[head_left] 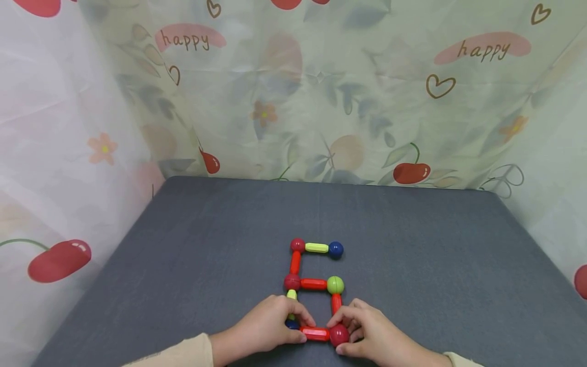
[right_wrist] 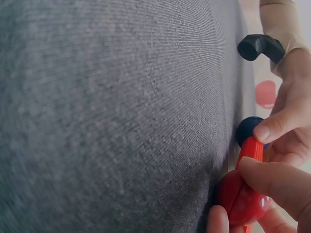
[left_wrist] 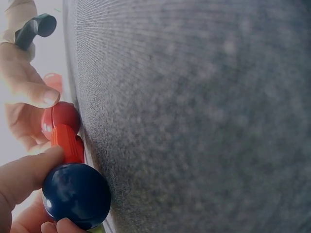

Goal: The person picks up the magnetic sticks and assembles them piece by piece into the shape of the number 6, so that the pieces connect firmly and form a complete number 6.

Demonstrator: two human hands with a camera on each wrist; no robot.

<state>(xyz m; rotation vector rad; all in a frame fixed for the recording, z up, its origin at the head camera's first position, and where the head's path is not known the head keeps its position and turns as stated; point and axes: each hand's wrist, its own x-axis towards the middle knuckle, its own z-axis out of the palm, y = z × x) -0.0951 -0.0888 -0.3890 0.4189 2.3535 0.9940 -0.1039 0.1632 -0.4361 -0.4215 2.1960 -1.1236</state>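
A figure of magnetic building sticks and balls lies flat on the table, shaped like a 6. My left hand (head_left: 270,326) pinches the bottom red stick (head_left: 315,334) near its left end, beside a dark blue ball (left_wrist: 77,196). My right hand (head_left: 373,334) grips the large red ball (head_left: 339,335) at the lower right corner. From that ball a red stick (head_left: 337,303) runs up to a green ball (head_left: 336,285). A yellow-green stick (head_left: 291,294) on the left side is partly covered by my left hand.
Above the closed loop, a red stick (head_left: 295,262) rises from a red ball (head_left: 292,282) to another red ball (head_left: 297,245). There a yellow-green stick (head_left: 316,247) leads to a blue ball (head_left: 336,250). A patterned curtain (head_left: 316,102) hangs behind the dark table (head_left: 206,229).
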